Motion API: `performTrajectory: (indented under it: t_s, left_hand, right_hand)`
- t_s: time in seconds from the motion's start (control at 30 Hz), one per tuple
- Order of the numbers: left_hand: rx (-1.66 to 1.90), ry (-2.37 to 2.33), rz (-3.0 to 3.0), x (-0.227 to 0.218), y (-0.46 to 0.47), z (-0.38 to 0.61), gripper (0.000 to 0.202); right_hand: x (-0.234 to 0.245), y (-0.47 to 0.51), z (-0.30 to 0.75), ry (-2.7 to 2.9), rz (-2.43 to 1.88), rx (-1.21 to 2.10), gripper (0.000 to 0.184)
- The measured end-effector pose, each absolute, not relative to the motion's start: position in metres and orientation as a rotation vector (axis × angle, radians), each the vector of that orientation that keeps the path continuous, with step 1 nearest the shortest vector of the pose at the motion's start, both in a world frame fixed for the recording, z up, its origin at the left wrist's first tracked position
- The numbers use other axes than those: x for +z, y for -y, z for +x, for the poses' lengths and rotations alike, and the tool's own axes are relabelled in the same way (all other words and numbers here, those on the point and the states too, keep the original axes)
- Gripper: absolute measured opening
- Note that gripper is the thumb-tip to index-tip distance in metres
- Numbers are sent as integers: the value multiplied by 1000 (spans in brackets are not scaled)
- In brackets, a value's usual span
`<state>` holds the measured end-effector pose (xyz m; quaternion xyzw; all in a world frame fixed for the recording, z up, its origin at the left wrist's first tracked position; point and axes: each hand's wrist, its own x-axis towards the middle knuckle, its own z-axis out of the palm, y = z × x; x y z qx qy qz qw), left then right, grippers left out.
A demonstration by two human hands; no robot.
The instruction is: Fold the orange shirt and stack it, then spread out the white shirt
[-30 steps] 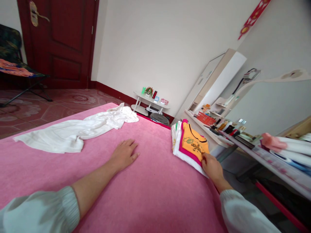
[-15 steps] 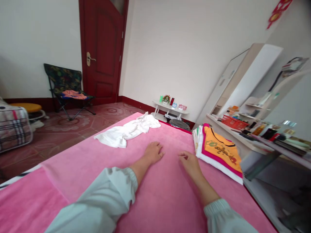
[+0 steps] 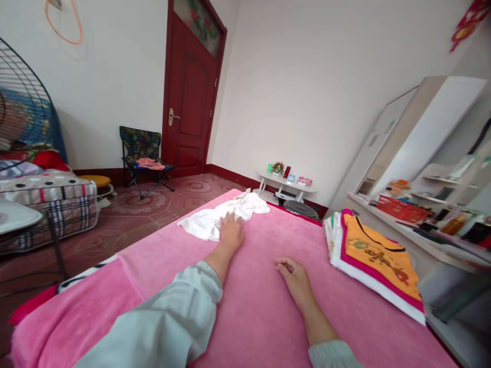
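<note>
White garment (image 3: 245, 205): lies rumpled on the pink bed cover (image 3: 257, 296), between 11 and 12 o'clock near the far edge. Clock positions are read from the person, with 12 o'clock straight ahead.

Left hand (image 3: 231, 232): just short of 12 o'clock, palm down, fingers spread, fingertips over the near edge of the garment. Whether the cloth is gripped cannot be told.

Right hand (image 3: 294, 275): about 1 o'clock, apart from the garment. Fingers are curled inward, with the tips drawn together near the thumb. Contact with the cover cannot be confirmed.

Folded stack (image 3: 337, 255): 2 o'clock, near the right edge of the cover, well apart from the garment. Top item is an orange shirt (image 3: 378, 250) with a dark neckline and printed lettering; magenta and white layers show beneath it.

Desk (image 3: 383, 214): beyond the stack at 2 o'clock, carrying a red basket (image 3: 401, 208) and assorted bottles.

Low white stand (image 3: 284, 181): between 12 and 1 o'clock, past the foot of the bed, with small items on top.

Folding chair (image 3: 140, 138): 11 o'clock, beside the dark red door (image 3: 194, 97), with an orange-pink cloth (image 3: 149, 163) on its seat
</note>
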<state>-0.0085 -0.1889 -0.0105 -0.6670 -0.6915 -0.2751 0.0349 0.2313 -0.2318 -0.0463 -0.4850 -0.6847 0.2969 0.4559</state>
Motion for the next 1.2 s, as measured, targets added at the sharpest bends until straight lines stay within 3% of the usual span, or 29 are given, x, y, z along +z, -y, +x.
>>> performTrajectory:
  t_s: [0.23, 0.43, 0.6, 0.77, 0.83, 0.9, 0.97, 1.1, 1.2]
  left_hand:
    - [-714, 2487, -1639, -13, 173, -56, 68]
    - [-739, 2471, -1863, -1, 182, -54, 30]
    - [-815, 2238, -2199, 25, 197, -6, 22]
    - [-780, 1678, -2877, 50, 251, 83, 11]
    - [-487, 1064, -3461, 54, 275, 109, 14]
    - [103, 622, -3784, 57, 290, 121, 17]
    - [390, 514, -3881, 58, 291, 122, 21]
    - [-171, 1129, -3812, 55, 262, 100, 30]
    - [-542, 1849, -3069, 44, 237, 75, 26]
  right_hand:
    - [-43, 236, 228, 1713, -1202, 694, 22]
    - [-42, 238, 227, 1733, -1196, 689, 22]
    - [-33, 241, 225, 1521, -1192, 820, 32]
    - [-18, 236, 250, 1117, -1212, 919, 44]
    - [-16, 233, 266, 993, -1257, 939, 43]
    - [-15, 230, 281, 966, -1322, 962, 42]
    - [-16, 229, 289, 1080, -1362, 920, 42]
    - [-16, 229, 279, 1379, -1422, 561, 52]
    - [-15, 233, 259, 1617, -1487, 406, 74]
